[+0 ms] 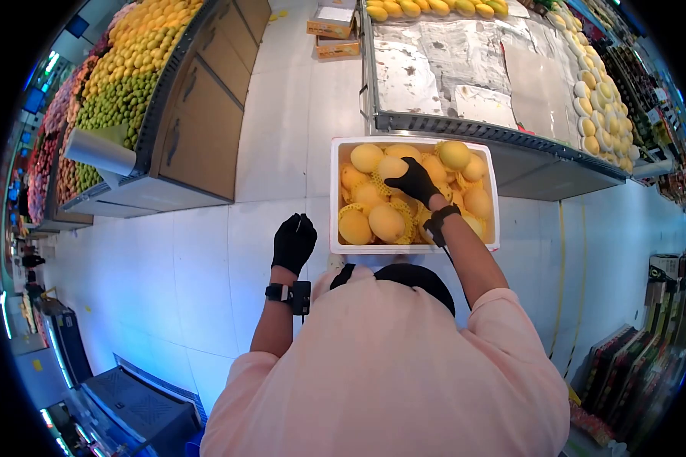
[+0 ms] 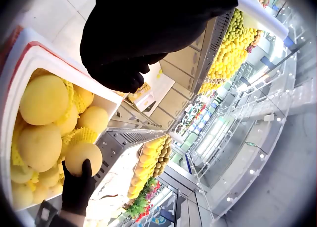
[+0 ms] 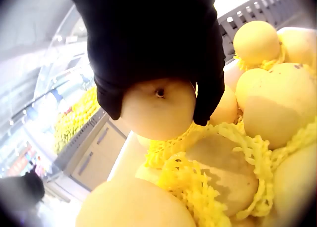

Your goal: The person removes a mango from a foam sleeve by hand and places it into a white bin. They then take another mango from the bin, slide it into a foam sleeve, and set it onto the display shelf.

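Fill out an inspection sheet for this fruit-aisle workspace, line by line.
Surface: pale tiled floor; what the white foam box rests on is hidden.
Job's things: the box is full of yellow fruit, many in yellow foam nets; one fruit is held.
Clutter: cardboard boxes on the floor beyond.
Grips: right grip, black-gloved, curls round that fruit; left grip hangs beside the box, holding nothing.
Cables: thin yellow line on the floor; cable or marking, cannot tell.
Surroundings: display stand ahead, lined with bare sheets, fruit along its edges; fruit bins at left.
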